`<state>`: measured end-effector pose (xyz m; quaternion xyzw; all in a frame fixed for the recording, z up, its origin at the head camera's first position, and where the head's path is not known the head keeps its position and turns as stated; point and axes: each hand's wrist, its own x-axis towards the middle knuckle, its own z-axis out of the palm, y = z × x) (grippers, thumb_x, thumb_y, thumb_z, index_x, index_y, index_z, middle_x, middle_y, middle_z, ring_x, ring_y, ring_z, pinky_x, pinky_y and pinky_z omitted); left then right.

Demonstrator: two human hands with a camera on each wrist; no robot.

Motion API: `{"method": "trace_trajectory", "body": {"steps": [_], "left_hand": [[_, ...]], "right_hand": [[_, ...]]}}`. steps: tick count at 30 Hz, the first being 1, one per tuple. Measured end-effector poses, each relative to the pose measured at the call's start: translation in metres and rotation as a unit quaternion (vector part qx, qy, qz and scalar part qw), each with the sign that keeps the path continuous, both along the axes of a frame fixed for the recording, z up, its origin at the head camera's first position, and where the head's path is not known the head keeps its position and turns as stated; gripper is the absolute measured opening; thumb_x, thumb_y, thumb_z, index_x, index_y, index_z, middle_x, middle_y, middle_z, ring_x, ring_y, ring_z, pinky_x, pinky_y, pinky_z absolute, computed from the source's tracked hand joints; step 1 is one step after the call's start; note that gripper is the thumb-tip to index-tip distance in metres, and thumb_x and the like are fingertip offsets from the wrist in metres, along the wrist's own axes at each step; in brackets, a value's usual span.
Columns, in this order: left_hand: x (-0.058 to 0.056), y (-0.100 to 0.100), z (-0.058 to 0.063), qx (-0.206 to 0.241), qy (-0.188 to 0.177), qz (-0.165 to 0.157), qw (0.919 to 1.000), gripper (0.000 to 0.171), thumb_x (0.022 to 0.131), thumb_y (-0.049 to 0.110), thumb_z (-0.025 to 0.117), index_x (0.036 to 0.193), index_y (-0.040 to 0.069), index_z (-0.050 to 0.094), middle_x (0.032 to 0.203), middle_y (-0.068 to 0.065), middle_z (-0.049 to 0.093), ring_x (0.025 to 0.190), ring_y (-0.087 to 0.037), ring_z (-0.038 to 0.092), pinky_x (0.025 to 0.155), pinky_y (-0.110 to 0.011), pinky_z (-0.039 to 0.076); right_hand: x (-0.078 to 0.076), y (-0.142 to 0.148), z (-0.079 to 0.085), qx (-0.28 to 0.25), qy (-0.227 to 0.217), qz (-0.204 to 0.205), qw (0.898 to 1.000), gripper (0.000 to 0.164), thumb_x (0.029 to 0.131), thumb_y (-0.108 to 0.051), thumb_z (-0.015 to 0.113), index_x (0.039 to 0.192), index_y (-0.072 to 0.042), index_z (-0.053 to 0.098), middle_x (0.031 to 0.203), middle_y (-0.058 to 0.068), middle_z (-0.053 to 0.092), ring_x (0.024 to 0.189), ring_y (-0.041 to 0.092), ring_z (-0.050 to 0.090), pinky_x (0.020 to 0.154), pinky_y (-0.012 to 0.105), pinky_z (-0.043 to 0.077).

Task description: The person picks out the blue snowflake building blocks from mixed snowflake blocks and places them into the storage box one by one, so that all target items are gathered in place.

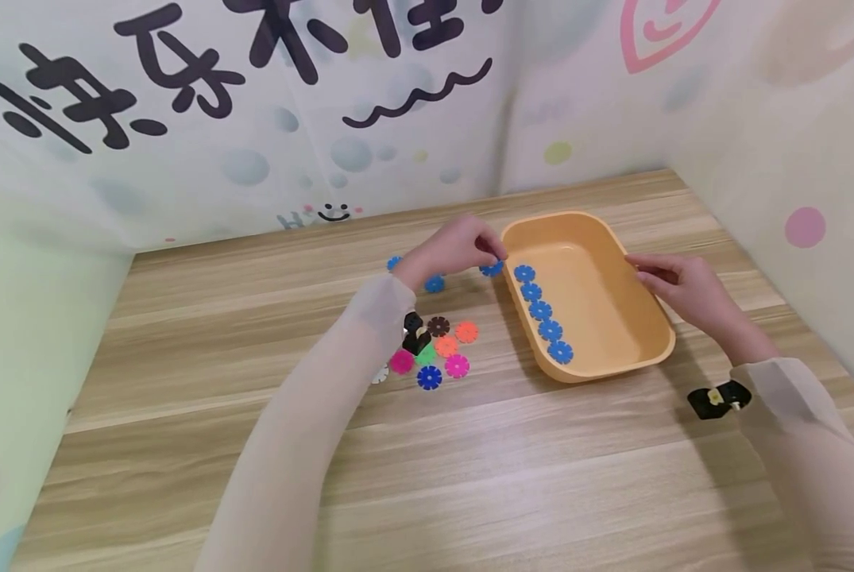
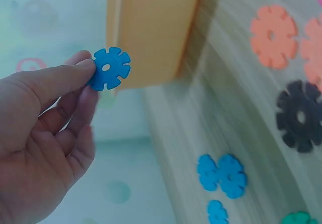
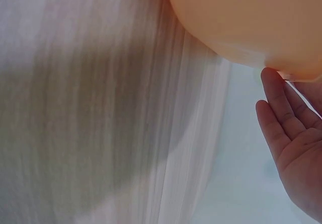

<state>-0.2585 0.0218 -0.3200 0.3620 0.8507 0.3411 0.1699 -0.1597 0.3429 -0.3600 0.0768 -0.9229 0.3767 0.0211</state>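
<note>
L hand [image 1: 458, 245] pinches notched blue disc's [image 2: 114, 76] edge; a slip may drop it outside tray [image 1: 591, 294]. R hand [image 1: 691, 294], fingers straight, touches tray's R side

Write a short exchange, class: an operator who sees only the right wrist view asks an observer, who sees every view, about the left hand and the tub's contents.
Operator: I see the right hand at the tub. What does the left hand hold?
Observer: It pinches a blue disc by its edge.
Operator: Is anything inside the tub?
Observer: Yes, five blue pieces lie in a row along one side.
</note>
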Motion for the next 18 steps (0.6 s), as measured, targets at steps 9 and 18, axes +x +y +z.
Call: {"method": "trace_trajectory", "body": {"steps": [9, 18], "left_hand": [[0.011, 0.021, 0.013, 0.023, 0.005, -0.028, 0.9993, 0.014, 0.085, 0.005, 0.064, 0.098, 0.003, 0.07, 0.092, -0.005, 0.067, 0.083, -0.011, 0.06, 0.073, -0.016, 0.046], [0.018, 0.052, 0.001, 0.008, -0.012, -0.063, 0.9979, 0.014, 0.086, 0.004, 0.063, 0.098, 0.002, 0.069, 0.092, -0.004, 0.066, 0.084, -0.01, 0.059, 0.075, -0.014, 0.045]], "right_hand": [[-0.001, 0.0, 0.0, -0.004, 0.01, 0.001, 1.0, 0.03, 0.09, -0.004, 0.057, 0.118, 0.007, 0.057, 0.115, 0.027, 0.056, 0.083, -0.019, 0.047, 0.066, 0.004, 0.041], [-0.001, 0.001, -0.002, -0.007, 0.014, 0.004, 1.0, 0.03, 0.09, -0.003, 0.056, 0.117, 0.008, 0.057, 0.114, 0.027, 0.056, 0.084, -0.019, 0.047, 0.067, 0.004, 0.041]]}}
